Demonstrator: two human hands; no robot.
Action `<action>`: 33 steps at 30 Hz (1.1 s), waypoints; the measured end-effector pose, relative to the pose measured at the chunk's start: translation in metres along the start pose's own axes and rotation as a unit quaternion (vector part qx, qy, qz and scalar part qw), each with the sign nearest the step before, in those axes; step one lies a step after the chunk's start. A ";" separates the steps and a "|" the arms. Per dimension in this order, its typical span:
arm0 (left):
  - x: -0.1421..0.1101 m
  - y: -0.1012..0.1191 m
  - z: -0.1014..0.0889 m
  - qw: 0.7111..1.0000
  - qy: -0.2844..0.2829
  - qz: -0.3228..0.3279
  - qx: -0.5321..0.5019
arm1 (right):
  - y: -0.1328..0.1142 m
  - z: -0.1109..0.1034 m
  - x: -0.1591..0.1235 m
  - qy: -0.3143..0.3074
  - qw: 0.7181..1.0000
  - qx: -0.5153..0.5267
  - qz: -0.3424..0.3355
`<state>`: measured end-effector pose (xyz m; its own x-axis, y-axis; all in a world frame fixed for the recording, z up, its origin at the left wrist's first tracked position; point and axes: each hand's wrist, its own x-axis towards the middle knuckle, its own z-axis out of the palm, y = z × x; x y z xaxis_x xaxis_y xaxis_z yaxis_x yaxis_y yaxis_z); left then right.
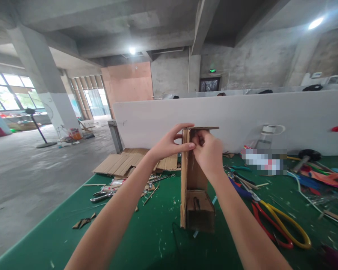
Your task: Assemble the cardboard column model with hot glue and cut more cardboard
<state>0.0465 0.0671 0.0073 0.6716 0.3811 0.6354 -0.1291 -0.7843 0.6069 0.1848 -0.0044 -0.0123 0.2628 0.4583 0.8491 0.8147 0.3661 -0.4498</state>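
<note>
A tall, narrow cardboard structure point(184, 180) stands upright on the green table, with a flat cardboard piece point(212, 128) across its top and a box-like base point(200, 200) with a dark slot. My left hand point(176, 141) grips its upper left edge, fingers behind and thumb across the front. Just under the top piece, my right hand point(208, 152) has its fingers pinched together inside the upper part. Whatever lies between those fingertips is hidden.
Flat cardboard sheets point(121, 161), pliers point(103, 195) and scraps lie to the left. On the right are scissors with red and yellow handles point(287, 225), a clear bottle point(264, 138) and a black-headed mallet point(308, 155). A white partition point(228, 112) borders the table's far side.
</note>
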 end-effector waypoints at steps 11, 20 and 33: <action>0.001 -0.002 0.001 1.000 -0.001 0.000 -0.008 | 0.000 -0.002 0.002 -0.030 0.999 0.014 0.012; 0.002 0.002 0.003 1.000 0.000 0.010 -0.002 | 0.001 -0.001 0.002 -0.019 1.000 -0.017 0.009; 0.003 0.007 0.003 1.000 0.007 -0.012 0.002 | 0.000 0.009 0.000 0.020 1.000 -0.003 0.011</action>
<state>0.0500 0.0609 0.0119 0.6636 0.4063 0.6281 -0.1104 -0.7773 0.6194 0.1803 0.0033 -0.0145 0.3007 0.4335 0.8495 0.8117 0.3514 -0.4666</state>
